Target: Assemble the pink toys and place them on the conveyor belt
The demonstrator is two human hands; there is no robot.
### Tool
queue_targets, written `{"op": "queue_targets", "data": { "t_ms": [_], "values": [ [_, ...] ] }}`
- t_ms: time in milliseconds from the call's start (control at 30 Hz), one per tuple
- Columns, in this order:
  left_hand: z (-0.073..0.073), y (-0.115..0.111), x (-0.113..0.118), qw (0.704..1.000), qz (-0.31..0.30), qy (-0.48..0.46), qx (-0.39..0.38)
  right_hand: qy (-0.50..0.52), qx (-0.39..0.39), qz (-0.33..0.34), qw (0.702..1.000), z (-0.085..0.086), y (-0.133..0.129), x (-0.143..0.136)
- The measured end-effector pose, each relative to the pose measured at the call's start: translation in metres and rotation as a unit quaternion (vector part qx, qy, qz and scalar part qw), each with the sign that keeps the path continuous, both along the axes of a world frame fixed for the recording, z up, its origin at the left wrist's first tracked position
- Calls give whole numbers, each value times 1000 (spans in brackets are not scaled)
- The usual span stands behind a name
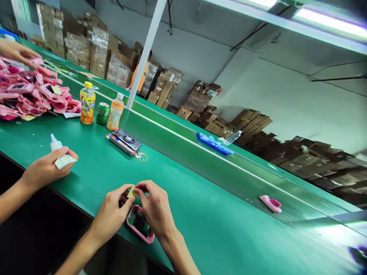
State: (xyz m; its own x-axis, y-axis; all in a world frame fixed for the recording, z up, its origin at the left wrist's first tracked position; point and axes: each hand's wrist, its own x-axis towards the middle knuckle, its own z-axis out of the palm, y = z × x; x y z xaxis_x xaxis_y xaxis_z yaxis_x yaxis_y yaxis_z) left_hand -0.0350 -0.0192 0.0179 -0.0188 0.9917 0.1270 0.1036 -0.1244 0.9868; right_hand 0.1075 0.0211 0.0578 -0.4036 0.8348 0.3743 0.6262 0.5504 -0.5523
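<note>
My left hand [110, 212] pinches a small pale-yellow piece [131, 191], which looks like paper or a sticker. From the other side, my right hand [156, 206] has its thumb and finger closed at the right edge of the same piece. Just below, an open pink plastic casing [150, 240] with a green circuit board [139, 221] inside lies near the table's front edge. My right hand hides part of the casing.
Left of me a co-worker's hand [47, 168] holds a white tube [56, 144]; another hand [20, 51] reaches over a heap of pink casings [34, 91]. Bottles [87, 103], a can [103, 113] and a flat box [124, 141] stand ahead. A pink part [270, 204] lies on the belt.
</note>
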Motion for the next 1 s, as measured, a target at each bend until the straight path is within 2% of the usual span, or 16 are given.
{"op": "queue_targets", "data": {
  "t_ms": [133,300,400,500,600,733,833,900,967,1000],
  "values": [
    [2,-1,-1,1000,11,1,-7,8,-7,4,1000,1,1,-2],
    [6,-3,0,1000,24,6,3,-40,-25,54,997,7,9,0],
    [7,-1,2,999,43,-8,-3,-86,37,70,993,3,6,-3],
    [3,3,1,998,46,-51,-15,-108,115,60,986,-7,-5,-4],
    [-3,9,-3,994,-4,-103,-29,-98,112,77,986,-11,-12,-1],
    [-3,16,-10,979,-36,-192,-56,-103,97,143,980,0,-12,-1],
    [-1,18,-14,959,-28,-269,-81,-107,89,159,977,11,-30,8],
    [0,17,-17,944,-37,-310,-102,-91,69,86,990,15,-60,32],
    [0,14,-20,932,-57,-337,-123,-72,50,-81,993,15,-102,70],
    [1,13,-21,929,-67,-341,-130,-73,51,-177,980,15,-124,91]
  ]
}}
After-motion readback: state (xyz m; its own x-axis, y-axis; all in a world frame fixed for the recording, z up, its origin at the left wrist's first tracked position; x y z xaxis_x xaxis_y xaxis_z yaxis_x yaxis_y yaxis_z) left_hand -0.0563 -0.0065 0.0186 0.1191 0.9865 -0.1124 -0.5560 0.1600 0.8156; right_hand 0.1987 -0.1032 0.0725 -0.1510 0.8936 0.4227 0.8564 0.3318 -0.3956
